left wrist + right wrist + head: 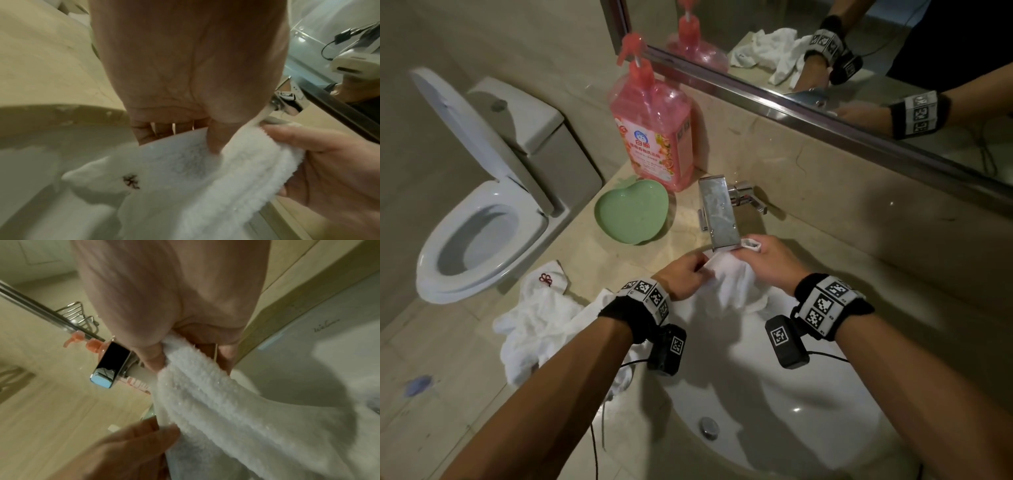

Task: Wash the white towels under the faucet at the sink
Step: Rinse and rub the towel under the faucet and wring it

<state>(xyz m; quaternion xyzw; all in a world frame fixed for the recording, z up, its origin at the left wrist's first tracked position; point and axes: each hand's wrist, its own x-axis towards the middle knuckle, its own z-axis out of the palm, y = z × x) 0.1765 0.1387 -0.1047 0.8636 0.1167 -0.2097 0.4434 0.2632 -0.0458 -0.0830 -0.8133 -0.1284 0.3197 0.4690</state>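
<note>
A: Sink [808, 411] basin first: white, set into the beige bench [465, 394]. Held towel [729, 287] is hung over the basin just under the faucet [719, 212] spout. A second crumpled towel [534, 322] is left on the bench at the left, well apart from the spout.

B: Handling?

A: Terry cloth, soft and limp; droplets are seen on the pile, so it is judged wet, heavier and saggy, not slippery, not fragile. A bunched top edge is best taken, as now.

B: Hands?

A: Left hand [681, 277]: edge is pinched between thumb and curled fingers [162, 129]. Right hand [774, 263]: a gathered fold is clamped by thumb against curled fingers [226, 360]. Running water cannot be told.

B: Small stuff?

A: Pink soap bottle [654, 137], green dish [633, 216], drain plug [709, 426].
</note>
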